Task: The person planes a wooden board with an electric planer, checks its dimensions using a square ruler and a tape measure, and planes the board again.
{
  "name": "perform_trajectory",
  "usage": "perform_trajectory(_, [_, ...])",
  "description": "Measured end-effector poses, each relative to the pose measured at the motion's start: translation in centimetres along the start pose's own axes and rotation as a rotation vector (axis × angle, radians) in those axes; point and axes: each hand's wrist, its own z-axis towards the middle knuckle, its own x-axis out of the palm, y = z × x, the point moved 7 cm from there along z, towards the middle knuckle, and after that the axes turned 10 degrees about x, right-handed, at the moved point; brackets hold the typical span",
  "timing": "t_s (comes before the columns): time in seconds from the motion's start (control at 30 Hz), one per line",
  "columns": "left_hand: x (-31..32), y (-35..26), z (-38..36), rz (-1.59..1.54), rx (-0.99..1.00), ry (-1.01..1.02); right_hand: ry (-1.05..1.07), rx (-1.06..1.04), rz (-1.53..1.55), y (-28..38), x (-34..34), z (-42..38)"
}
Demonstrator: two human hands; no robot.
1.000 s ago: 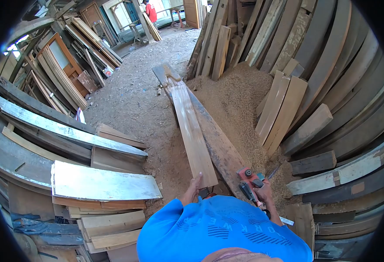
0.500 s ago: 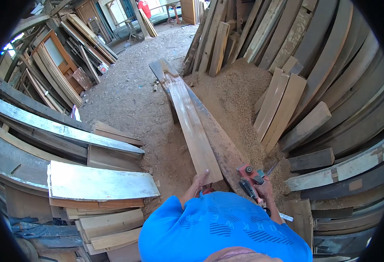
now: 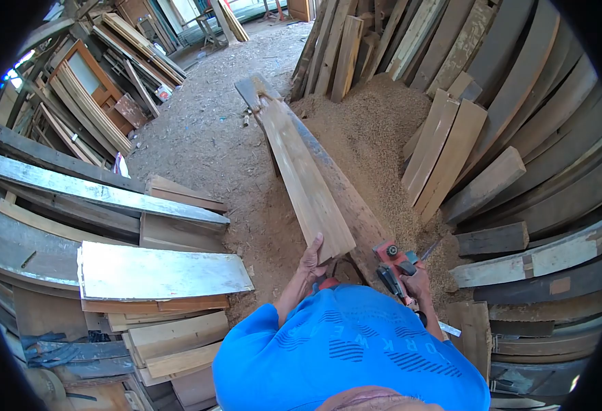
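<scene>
A long brown wooden board (image 3: pixel 309 188) lies lengthwise along a narrow plank bench (image 3: pixel 352 198), its far end near a stop at the bench's far tip. My left hand (image 3: pixel 310 262) grips the board's near left corner, thumb on top and the other fingers hidden beneath. At the right of the bench's near end is a red electric planer (image 3: pixel 390 255). My right hand (image 3: pixel 417 282) is wrapped around its handle, with the planer apart from the board.
Stacked boards and a whitish panel (image 3: pixel 164 272) lie at my left. Tall planks (image 3: pixel 513 89) lean along the right side, with a heap of wood shavings (image 3: pixel 376 116) at their foot. A framed wooden door (image 3: pixel 95 82) leans at the far left.
The board's near end has shifted up in the view and turned, its pale glare gone. My left hand has moved up with it. My right hand still holds the planer in nearly the same place.
</scene>
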Motion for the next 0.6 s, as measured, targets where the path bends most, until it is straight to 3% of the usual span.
perform_trajectory(0.33, [13.6, -8.7, -0.2, -0.456, -0.027, 0.255, -0.014, -0.049, 0.174, -2.0, 1.3, 1.6])
perform_trajectory(0.47, [19.3, -14.6, 0.1, -0.565, 0.140, 0.402, 0.000, -0.070, 0.037, -1.5, 1.0, 1.3])
perform_trajectory(0.6, [22.5, -17.9, 0.7, -0.641, 0.169, 0.530, 0.078, 0.073, 0.034, -0.8, 0.5, 0.5])
